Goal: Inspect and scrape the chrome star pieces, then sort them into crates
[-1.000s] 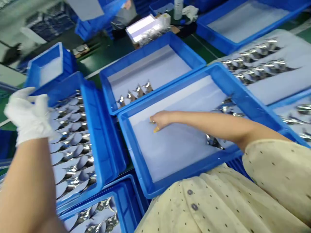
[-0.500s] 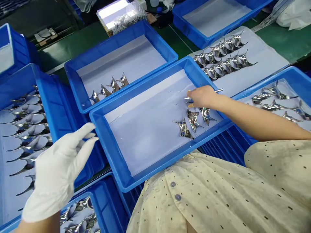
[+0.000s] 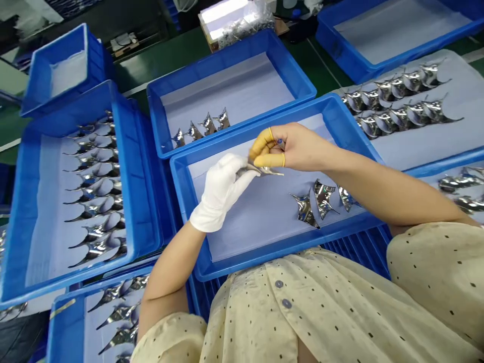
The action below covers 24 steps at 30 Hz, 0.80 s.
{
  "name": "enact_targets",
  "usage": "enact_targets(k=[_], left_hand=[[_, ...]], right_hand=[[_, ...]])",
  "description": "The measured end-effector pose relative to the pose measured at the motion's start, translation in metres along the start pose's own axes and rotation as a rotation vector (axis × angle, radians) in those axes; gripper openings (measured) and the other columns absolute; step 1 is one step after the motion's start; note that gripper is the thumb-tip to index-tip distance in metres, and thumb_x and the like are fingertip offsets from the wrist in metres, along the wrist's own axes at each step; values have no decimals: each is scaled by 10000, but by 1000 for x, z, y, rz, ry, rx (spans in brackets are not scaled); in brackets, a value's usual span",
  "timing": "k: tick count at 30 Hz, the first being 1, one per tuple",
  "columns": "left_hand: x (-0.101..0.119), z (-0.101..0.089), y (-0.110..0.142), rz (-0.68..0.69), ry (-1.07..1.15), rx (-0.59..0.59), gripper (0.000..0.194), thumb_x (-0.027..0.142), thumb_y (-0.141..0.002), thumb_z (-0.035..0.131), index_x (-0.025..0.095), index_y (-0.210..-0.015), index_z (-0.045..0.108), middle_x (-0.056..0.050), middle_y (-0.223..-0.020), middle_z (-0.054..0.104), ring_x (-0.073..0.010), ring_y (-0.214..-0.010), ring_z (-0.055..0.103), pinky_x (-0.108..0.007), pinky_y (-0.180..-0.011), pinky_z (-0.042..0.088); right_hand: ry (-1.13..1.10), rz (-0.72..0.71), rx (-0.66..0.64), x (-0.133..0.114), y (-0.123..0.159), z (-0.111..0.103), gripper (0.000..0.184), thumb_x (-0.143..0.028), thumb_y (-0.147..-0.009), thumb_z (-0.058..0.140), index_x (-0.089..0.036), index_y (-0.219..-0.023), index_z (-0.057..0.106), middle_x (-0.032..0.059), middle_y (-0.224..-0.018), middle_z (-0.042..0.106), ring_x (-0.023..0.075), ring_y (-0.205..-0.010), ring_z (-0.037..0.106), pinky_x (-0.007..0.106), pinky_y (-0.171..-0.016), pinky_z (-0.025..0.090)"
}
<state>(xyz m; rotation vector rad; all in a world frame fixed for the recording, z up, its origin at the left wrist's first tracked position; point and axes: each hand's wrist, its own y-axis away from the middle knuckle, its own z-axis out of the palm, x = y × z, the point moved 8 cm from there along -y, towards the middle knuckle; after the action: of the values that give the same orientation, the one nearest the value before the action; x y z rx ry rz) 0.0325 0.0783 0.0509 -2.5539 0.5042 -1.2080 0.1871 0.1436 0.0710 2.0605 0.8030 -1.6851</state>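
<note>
My left hand (image 3: 223, 189), in a white glove, is closed on the edge of a curved, shiny metal piece with pointed corners (image 3: 266, 170). My right hand (image 3: 289, 146), with yellow finger cots on thumb and forefinger, pinches the same piece from the other side. A small blue end of something thin (image 3: 280, 141) shows at the right palm; the rest of it is hidden. Both hands are above a blue tray (image 3: 194, 269) lined with white paper. In it, near the right front, lie three similar metal pieces (image 3: 324, 197).
Behind it stands another blue tray (image 3: 151, 113) with several metal pieces. Stacked blue crates (image 3: 139, 201) at left hold rows of them. On a white sheet (image 3: 408, 146) at right, two rows lie side by side. A bag of small parts (image 3: 247, 30) is at the back.
My left hand has moved from beside the tray to over it and closed on the metal piece. My right hand came left from the tray's right end. The view has shifted left.
</note>
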Motion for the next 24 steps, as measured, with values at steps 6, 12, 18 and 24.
enact_targets(k=[6,12,18,24], left_hand=[[-37,-39,31,-332,120,390,232,416,-959,732,221,-1086,739,21,-718,719,-132,-510,624,-284,-566,561],[-13,-44,41,-70,-274,486,402,606,-994,740,233,-851,699,-8,-694,678,-157,-633,671,-302,-640,558],[-19,-33,44,-37,-315,439,542,767,-963,684,231,-880,682,-13,-704,621,-158,-649,627,-305,-632,509],[-19,-34,52,4,-364,562,513,753,-1012,613,248,-938,662,-3,-748,634,-155,-654,617,-315,-646,515]], right_hand=[[-325,-4,26,10,-40,38,279,-348,-788,874,-190,-993,769,47,-969,809,149,-792,689,284,-687,579],[-385,-47,143,27,-49,67,337,-450,-735,919,-201,-809,705,28,-871,765,177,-842,729,340,-840,637],[-409,-35,126,36,-46,80,216,-394,-794,837,-207,-872,762,20,-855,784,179,-811,737,348,-846,639],[-273,-99,264,33,-38,69,197,-402,-796,846,-218,-858,815,41,-974,828,187,-866,719,336,-830,604]])
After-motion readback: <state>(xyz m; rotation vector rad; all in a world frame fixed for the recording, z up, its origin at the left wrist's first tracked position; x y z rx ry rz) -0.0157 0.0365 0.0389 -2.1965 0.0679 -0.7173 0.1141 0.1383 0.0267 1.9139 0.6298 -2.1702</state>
